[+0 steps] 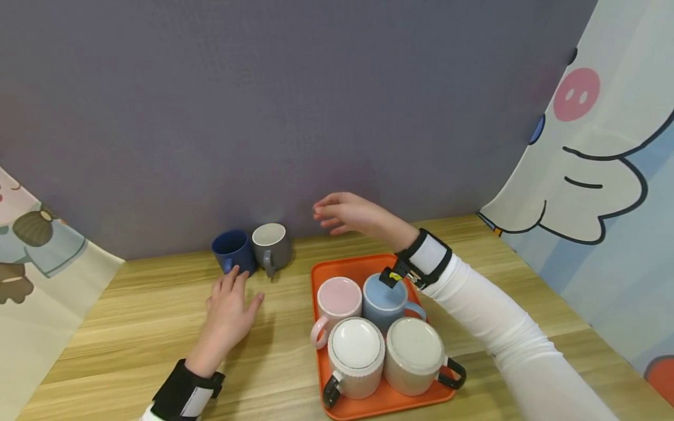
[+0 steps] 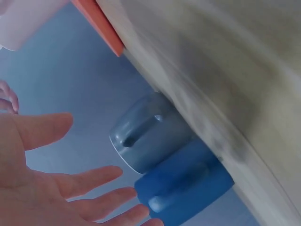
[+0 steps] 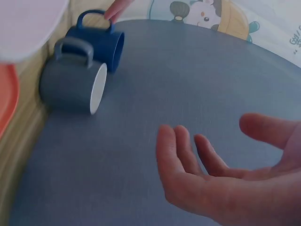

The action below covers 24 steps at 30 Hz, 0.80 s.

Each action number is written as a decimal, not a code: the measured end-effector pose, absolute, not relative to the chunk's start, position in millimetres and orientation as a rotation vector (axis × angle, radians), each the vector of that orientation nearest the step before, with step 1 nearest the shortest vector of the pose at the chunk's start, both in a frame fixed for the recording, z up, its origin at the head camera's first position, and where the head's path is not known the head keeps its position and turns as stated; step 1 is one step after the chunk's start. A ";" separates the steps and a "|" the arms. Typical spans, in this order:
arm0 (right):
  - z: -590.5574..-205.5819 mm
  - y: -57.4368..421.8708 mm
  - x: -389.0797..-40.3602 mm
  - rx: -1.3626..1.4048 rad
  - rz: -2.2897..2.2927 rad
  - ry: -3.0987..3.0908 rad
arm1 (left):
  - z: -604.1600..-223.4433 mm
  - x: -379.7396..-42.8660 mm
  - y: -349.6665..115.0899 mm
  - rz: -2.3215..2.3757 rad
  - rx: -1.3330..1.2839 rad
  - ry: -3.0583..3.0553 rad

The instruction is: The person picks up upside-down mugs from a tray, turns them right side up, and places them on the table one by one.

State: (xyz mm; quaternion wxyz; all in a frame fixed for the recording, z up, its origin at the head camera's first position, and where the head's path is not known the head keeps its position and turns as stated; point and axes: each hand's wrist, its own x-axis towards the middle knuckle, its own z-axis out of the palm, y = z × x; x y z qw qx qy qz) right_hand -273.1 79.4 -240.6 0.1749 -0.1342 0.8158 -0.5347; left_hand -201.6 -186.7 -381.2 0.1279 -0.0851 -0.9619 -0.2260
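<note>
Two upright mugs stand side by side against the back panel: a dark blue mug (image 1: 235, 252) and a grey mug (image 1: 276, 251) with a white inside. My left hand (image 1: 229, 313) reaches toward the blue mug, fingers spread, fingertips right at its handle. In the left wrist view those fingers overlap the blue mug (image 2: 188, 188). My right hand (image 1: 355, 215) is raised near the back panel, to the right of the grey mug. It holds nothing, its fingers loosely bent, as the right wrist view shows.
An orange tray (image 1: 347, 266) on the wooden table (image 1: 158, 327) bears several upside-down mugs: a pink mug (image 1: 339, 298), a light blue mug (image 1: 383, 298), a white mug (image 1: 358, 354) and a cream mug (image 1: 416, 354). A grey panel (image 1: 253, 117) rises behind.
</note>
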 end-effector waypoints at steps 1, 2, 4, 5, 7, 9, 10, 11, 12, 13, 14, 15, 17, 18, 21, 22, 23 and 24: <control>-241.8 83.0 -272.3 -0.390 -1.476 2.349 | -381.2 -202.3 -185.3 -0.662 -0.253 -2.795; -243.3 86.7 -271.5 -0.400 -1.441 2.384 | -381.0 -203.0 -183.9 -0.665 -0.257 -2.791; -246.7 94.0 -270.1 -0.416 -1.376 2.447 | -380.5 -204.1 -180.9 -0.672 -0.266 -2.786; -248.4 97.5 -269.0 -0.427 -1.347 2.477 | -380.2 -204.6 -179.5 -0.669 -0.269 -2.784; -251.6 104.6 -267.3 -0.436 -1.309 2.527 | -379.6 -205.6 -176.9 -0.670 -0.277 -2.779; -254.9 111.6 -266.0 -0.444 -1.282 2.569 | -379.3 -206.6 -174.0 -0.670 -0.285 -2.772; -256.2 114.9 -265.3 -0.443 -1.270 2.589 | -379.3 -207.3 -172.8 -0.670 -0.289 -2.767; -257.6 118.1 -264.7 -0.443 -1.256 2.611 | -379.3 -207.8 -171.6 -0.671 -0.292 -2.762; -259.0 121.3 -264.3 -0.441 -1.245 2.629 | -379.4 -208.5 -170.3 -0.674 -0.293 -2.757; -260.2 124.4 -263.8 -0.437 -1.240 2.642 | -379.6 -209.1 -168.9 -0.675 -0.295 -2.752; -261.4 127.4 -263.0 -0.436 -1.229 2.656 | -380.1 -210.0 -167.6 -0.676 -0.296 -2.751; -262.5 130.3 -262.2 -0.435 -1.220 2.668 | -380.4 -210.6 -166.3 -0.675 -0.299 -2.752; -264.6 136.0 -260.3 -0.431 -1.205 2.691 | -380.7 -211.5 -164.1 -0.681 -0.299 -2.756; -265.9 138.8 -259.5 -0.431 -1.198 2.701 | -381.0 -212.1 -163.0 -0.685 -0.300 -2.757; -270.1 147.5 -258.0 -0.432 -1.181 2.724 | -381.3 -213.2 -160.6 -0.692 -0.305 -2.765; -271.7 150.2 -257.9 -0.431 -1.173 2.731 | -381.2 -213.6 -159.9 -0.694 -0.306 -2.764; -273.1 152.8 -257.7 -0.427 -1.169 2.733 | -381.2 -214.2 -159.1 -0.697 -0.307 -2.760; -274.6 155.4 -257.7 -0.424 -1.169 2.732 | -381.2 -214.8 -158.3 -0.698 -0.310 -2.759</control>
